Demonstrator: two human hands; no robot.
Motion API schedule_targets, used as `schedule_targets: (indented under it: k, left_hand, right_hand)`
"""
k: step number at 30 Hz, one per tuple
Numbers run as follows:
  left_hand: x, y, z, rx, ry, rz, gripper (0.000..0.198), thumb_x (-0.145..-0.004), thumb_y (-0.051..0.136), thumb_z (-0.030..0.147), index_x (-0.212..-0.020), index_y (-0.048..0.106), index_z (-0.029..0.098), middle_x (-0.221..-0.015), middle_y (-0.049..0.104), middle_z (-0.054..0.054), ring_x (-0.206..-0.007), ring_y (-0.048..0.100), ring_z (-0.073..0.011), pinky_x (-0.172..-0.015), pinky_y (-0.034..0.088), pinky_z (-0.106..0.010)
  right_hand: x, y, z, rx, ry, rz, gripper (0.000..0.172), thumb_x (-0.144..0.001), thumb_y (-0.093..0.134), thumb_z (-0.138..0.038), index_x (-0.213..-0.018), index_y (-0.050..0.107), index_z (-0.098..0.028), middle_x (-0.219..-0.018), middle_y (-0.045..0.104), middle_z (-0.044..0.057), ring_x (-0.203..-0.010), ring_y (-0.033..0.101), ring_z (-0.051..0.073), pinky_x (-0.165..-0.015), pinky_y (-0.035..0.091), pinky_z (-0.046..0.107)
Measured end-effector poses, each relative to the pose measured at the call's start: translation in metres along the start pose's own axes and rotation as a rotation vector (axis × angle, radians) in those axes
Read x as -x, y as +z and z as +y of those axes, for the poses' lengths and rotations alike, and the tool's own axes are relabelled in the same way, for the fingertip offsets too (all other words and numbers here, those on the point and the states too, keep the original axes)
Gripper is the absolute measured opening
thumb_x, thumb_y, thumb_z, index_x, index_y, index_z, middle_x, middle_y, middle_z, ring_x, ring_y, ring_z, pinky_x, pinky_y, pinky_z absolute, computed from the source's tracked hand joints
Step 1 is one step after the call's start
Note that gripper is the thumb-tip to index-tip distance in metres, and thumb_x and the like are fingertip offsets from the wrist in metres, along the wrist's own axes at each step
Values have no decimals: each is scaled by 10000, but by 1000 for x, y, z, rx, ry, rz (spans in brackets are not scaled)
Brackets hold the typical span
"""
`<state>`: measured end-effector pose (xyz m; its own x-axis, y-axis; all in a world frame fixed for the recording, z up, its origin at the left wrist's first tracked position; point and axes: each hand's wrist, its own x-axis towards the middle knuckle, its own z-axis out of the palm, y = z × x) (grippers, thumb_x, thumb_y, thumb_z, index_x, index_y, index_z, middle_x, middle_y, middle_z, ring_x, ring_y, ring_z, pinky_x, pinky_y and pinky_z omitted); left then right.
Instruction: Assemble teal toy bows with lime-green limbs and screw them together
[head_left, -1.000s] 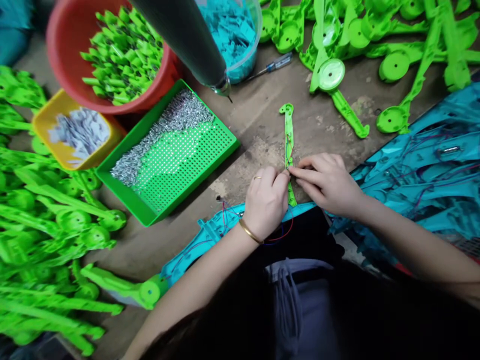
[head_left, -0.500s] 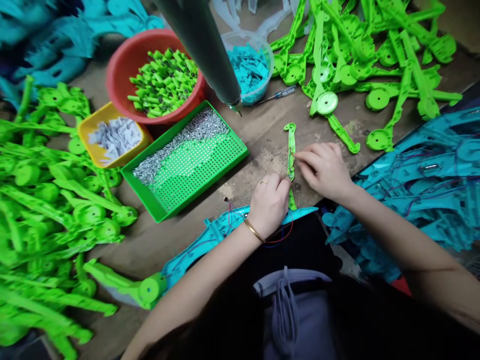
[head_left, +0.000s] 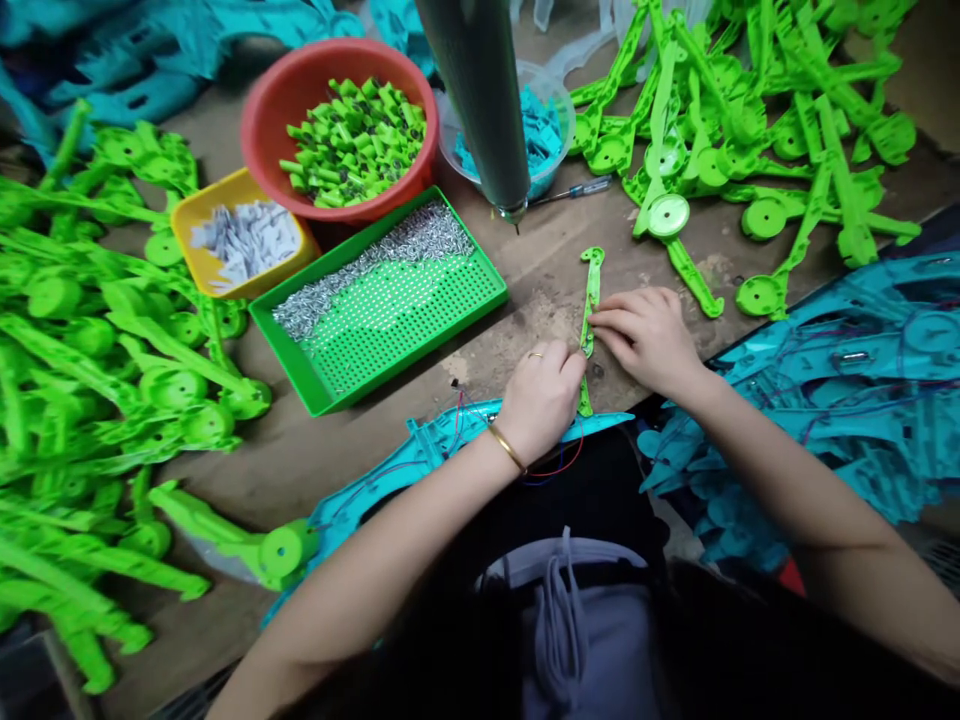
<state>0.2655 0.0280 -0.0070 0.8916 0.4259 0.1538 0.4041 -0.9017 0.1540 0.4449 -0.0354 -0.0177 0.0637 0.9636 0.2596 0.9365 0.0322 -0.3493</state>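
A narrow green plastic part (head_left: pixel 592 272) with a hooked far end lies on the table in front of me, wires along its channel. My left hand (head_left: pixel 541 392), with a ring and a gold bangle, is closed at the part's near half, fingertips pressed to it. The fingers of my right hand (head_left: pixel 651 335) are pinched together at the right edge of its middle; anything small between them is hidden. Under my left wrist stretches a long blue plastic shell (head_left: pixel 390 470) with red and blue wires, at the table's front edge.
A power screwdriver (head_left: pixel 491 130) hangs tip-down ahead. Left of it stand a green tray (head_left: pixel 375 350) of screws, a yellow bin (head_left: pixel 191 245) and a red bowl (head_left: pixel 262 120). Green parts (head_left: pixel 165 390) pile up left and far right; blue shells (head_left: pixel 862 380) lie at right. A small screwdriver (head_left: pixel 581 188) lies behind.
The camera view has shifted slightly. Both hands stay at the green part, with only small finger movements.
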Motion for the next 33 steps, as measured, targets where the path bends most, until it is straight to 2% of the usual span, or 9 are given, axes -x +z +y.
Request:
schedule_targets:
  k: [6, 11, 17, 20, 26, 30, 33]
  left_hand:
    - [-1, 0, -1, 7, -2, -2, 247, -972, 398, 200, -899, 631, 161, -828, 599, -76, -799, 556, -206, -697, 448, -316]
    - [-1, 1, -1, 23, 5, 4, 249, -970, 402, 196, -876, 629, 154, -832, 596, -79, -806, 555, -209, -701, 445, -315]
    - [-2, 1, 0, 25, -10, -6, 233, -962, 412, 191, -903, 634, 151, -829, 595, -84, -800, 557, -221, -690, 453, -325]
    - [-2, 0, 0, 22, -8, -17, 238, -964, 409, 193, -906, 636, 154, -836, 597, -84, -812, 562, -218, -697, 457, -323]
    - [-3, 0, 1, 24, -24, -30, 230, -965, 418, 196, -914, 639, 158, -859, 610, -80, -830, 575, -211, -718, 463, -317]
    - [-5, -7, 4, 55, -66, -113, 229, -963, 422, 195, -955, 645, 145, -895, 620, -93, -876, 580, -230, -758, 468, -336]
    - [-1, -19, 8, 114, -158, -138, 223, -951, 455, 211, -1061, 635, 136, -936, 624, -92, -904, 578, -239, -804, 470, -352]
  right_hand:
    - [-7, 5, -2, -30, 62, 23, 180, -931, 509, -309, -915, 673, -238, -1015, 702, 30, -979, 574, 225, -930, 336, 427]
    - [-5, -1, -2, 99, -54, -29, 222, -941, 465, -272, -997, 677, -238, -1074, 696, 31, -967, 565, 219, -1016, 289, 456]
    - [7, -5, 5, 64, -143, -23, 250, -912, 505, -218, -1111, 650, -258, -1183, 671, 25, -1044, 566, 202, -1064, 289, 445]
    - [7, -5, 3, 113, -127, -47, 236, -904, 512, -219, -1081, 664, -258, -1191, 657, 40, -1057, 556, 229, -1045, 303, 472]
    - [2, -6, 0, 22, -64, -47, 223, -931, 488, -252, -1054, 673, -241, -1117, 676, 45, -1061, 569, 212, -1037, 334, 440]
    - [4, -3, 2, 98, -86, -45, 226, -924, 500, -246, -1056, 683, -264, -1150, 668, 39, -1075, 562, 215, -1083, 287, 464]
    - [7, -2, 4, 82, -97, -36, 224, -927, 505, -257, -1071, 675, -278, -1167, 671, 20, -1064, 574, 205, -1095, 277, 464]
